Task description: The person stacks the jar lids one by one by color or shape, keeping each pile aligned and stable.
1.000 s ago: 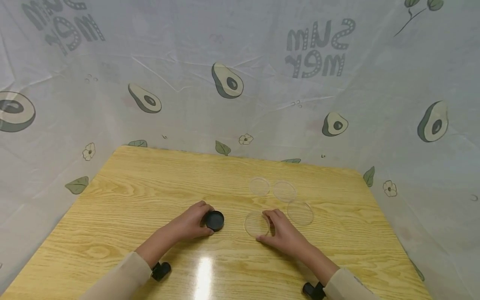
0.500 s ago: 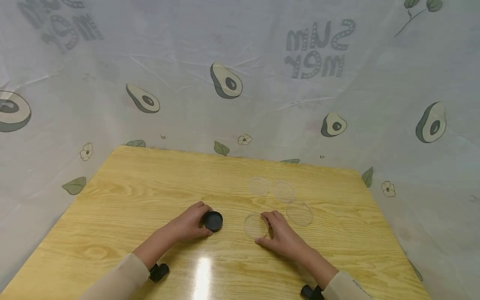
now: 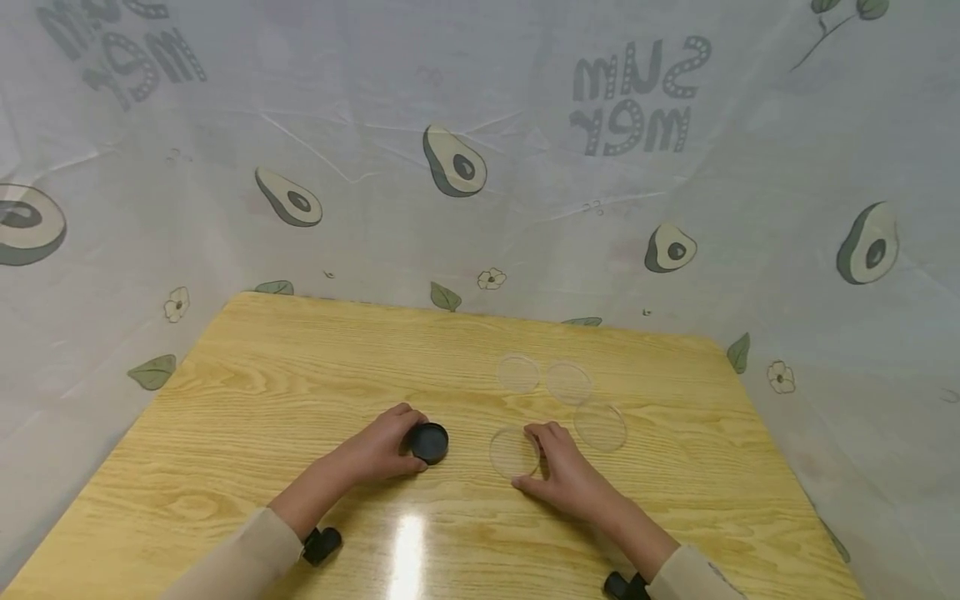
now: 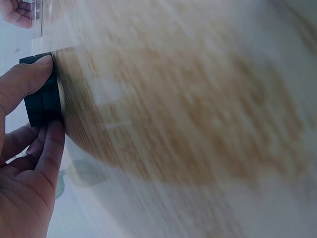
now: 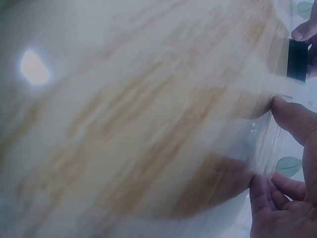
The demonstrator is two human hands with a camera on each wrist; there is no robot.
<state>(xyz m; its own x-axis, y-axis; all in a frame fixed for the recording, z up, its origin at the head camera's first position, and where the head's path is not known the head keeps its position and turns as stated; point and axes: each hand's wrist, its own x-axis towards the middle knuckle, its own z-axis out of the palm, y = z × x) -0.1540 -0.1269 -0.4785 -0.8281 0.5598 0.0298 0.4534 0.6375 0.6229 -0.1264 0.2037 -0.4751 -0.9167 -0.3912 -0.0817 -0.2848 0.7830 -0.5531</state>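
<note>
In the head view my left hand (image 3: 388,443) grips a small black round case (image 3: 430,443) from its left side, thumb at the near edge and fingers at the far edge. The left wrist view shows the black case (image 4: 43,101) low on the wood, a seam running round its side. To its right, my right hand (image 3: 568,475) holds a clear petri dish (image 3: 513,453) by its right rim between thumb and fingers. From the right wrist, the thin clear wall of the petri dish (image 5: 265,151) stands between thumb and fingertips. The dish lies flat at the tabletop.
Behind the right hand lie three more clear round dishes (image 3: 518,373), (image 3: 569,382), (image 3: 600,427) on the wooden table (image 3: 315,358). A pale curtain (image 3: 360,167) printed with avocados hangs round the back and sides. Glare (image 3: 407,550) shines on the near tabletop.
</note>
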